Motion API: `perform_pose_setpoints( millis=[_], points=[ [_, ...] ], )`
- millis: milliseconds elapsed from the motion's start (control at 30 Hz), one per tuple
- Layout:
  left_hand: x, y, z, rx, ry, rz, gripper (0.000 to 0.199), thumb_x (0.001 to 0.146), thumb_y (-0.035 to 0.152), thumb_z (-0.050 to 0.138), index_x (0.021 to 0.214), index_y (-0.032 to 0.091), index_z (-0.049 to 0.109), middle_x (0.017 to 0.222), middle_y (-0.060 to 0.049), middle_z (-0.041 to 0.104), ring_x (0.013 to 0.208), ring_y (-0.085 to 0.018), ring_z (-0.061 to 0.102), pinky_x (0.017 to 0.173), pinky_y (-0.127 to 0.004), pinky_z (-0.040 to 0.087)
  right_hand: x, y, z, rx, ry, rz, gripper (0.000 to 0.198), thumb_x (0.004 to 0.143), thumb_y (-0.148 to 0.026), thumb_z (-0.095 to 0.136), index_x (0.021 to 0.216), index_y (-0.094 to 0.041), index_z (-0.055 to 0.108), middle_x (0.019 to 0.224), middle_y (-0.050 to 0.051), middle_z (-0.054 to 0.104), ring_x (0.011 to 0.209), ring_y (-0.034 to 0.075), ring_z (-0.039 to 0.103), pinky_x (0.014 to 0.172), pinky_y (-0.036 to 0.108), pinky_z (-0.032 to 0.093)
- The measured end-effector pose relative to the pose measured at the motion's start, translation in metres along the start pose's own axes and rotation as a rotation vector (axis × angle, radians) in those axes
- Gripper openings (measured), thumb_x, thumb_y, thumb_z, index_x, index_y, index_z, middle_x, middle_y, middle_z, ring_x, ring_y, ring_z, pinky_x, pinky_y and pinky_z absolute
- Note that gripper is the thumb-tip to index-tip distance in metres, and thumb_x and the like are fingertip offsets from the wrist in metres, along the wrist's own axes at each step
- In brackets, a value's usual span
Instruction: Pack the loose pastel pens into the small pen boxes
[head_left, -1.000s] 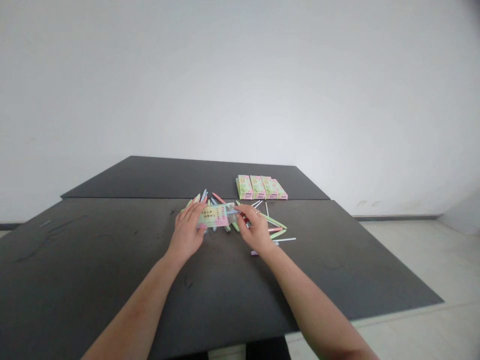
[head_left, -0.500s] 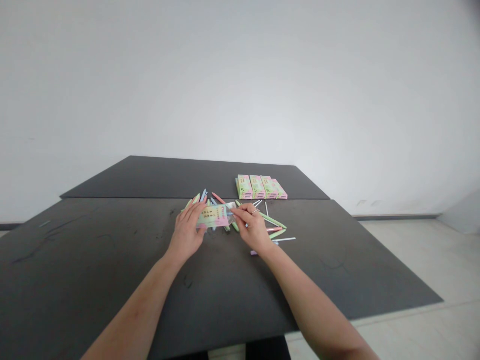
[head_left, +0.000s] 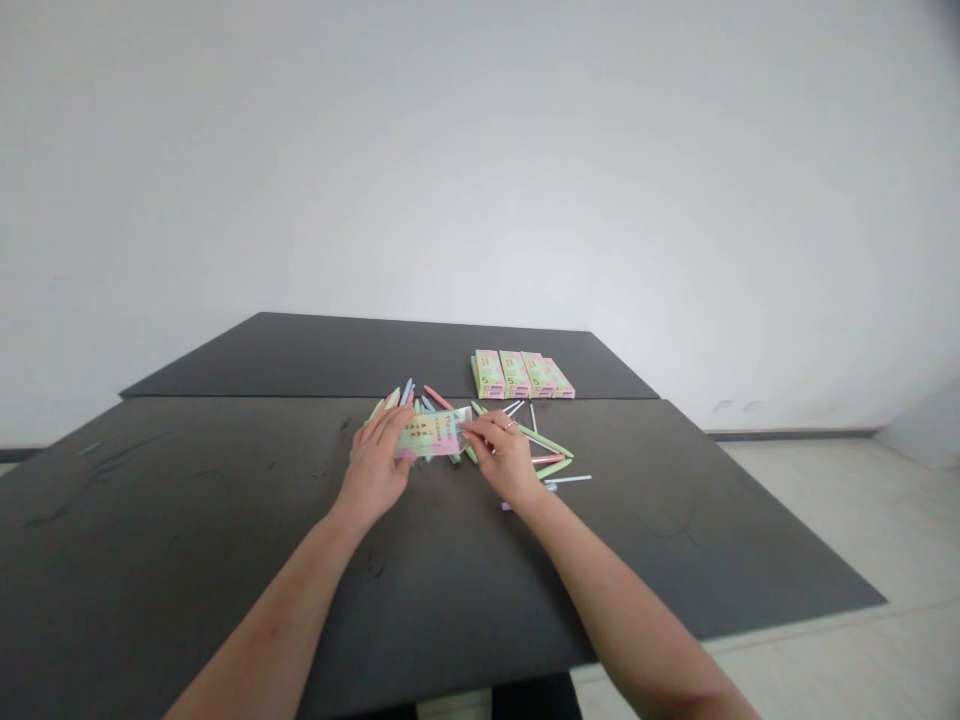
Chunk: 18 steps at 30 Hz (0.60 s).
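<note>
The printed packet (head_left: 429,436) is held between the two hands over the near part of the dark desk (head_left: 457,590), near the middle of the view. Its long axis runs left to right, crosswise to the forearms, tilted slightly so that the right end sits higher. The printed face is turned up; the clear end (head_left: 463,414) points right.

The left hand (head_left: 377,458) pinches the packet's left end, fingers over the top and thumb along the lower edge; that end is covered. The right hand (head_left: 505,458), wearing a ring (head_left: 511,424), has its fingers bent and gathered at the clear end; whether they pinch it or only touch it cannot be told. The lettering is too small to read, and any contents cannot be made out.

Beside and behind the hands lie loose pens, among them a red pen (head_left: 438,397) and a green pen (head_left: 553,467), several partly hidden. A white stick (head_left: 573,478) lies right of the right wrist; a purple piece (head_left: 507,507) is partly covered by that wrist. Farther back stand grouped printed boxes (head_left: 517,374). The forearms are cut off by the lower edge.
</note>
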<state>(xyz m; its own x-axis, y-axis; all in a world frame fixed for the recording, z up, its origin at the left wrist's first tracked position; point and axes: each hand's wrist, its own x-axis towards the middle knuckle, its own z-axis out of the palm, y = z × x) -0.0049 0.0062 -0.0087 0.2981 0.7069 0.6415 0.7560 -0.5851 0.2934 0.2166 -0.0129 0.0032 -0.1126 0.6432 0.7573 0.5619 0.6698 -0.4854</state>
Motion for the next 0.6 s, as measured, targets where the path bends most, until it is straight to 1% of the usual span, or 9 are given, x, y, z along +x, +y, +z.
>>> perform_pose_setpoints(
  millis=[167, 333, 467, 600],
  points=[
    [0.000, 0.001, -0.001, -0.001, -0.005, 0.027, 0.062, 0.075, 0.008, 0.052, 0.135, 0.019, 0.043, 0.142, -0.010, 0.049, 0.135, -0.027, 0.039, 0.112, -0.049, 0.032, -0.002, 0.003, 0.006, -0.038, 0.021, 0.020, 0.016, 0.088, -0.020, 0.059, 0.097, -0.022, 0.073, 0.088, 0.005, 0.055, 0.080, 0.017, 0.056, 0.073, 0.029, 0.048],
    [-0.001, 0.004, -0.003, 0.000, -0.017, 0.024, 0.060, 0.078, 0.009, 0.051, 0.137, 0.019, 0.042, 0.143, -0.010, 0.049, 0.135, -0.026, 0.039, 0.112, -0.048, 0.032, 0.000, -0.001, 0.007, -0.016, 0.006, 0.072, 0.016, 0.088, -0.020, 0.059, 0.094, -0.023, 0.074, 0.087, 0.004, 0.054, 0.083, 0.017, 0.055, 0.074, 0.029, 0.047],
    [0.000, 0.005, -0.003, 0.002, -0.024, 0.007, 0.060, 0.078, 0.009, 0.051, 0.136, 0.020, 0.042, 0.143, -0.010, 0.048, 0.134, -0.027, 0.040, 0.111, -0.049, 0.032, 0.002, -0.005, 0.004, 0.003, -0.021, 0.070, 0.018, 0.088, -0.019, 0.057, 0.097, -0.022, 0.073, 0.087, 0.004, 0.053, 0.084, 0.017, 0.055, 0.075, 0.030, 0.048],
    [0.001, 0.006, -0.004, 0.001, -0.015, -0.015, 0.060, 0.076, 0.009, 0.051, 0.134, 0.020, 0.043, 0.143, -0.010, 0.048, 0.135, -0.027, 0.040, 0.111, -0.050, 0.033, 0.001, -0.009, 0.001, 0.039, 0.002, 0.068, 0.020, 0.089, -0.021, 0.056, 0.100, -0.022, 0.072, 0.090, 0.005, 0.053, 0.085, 0.017, 0.055, 0.074, 0.030, 0.049]
  ],
)
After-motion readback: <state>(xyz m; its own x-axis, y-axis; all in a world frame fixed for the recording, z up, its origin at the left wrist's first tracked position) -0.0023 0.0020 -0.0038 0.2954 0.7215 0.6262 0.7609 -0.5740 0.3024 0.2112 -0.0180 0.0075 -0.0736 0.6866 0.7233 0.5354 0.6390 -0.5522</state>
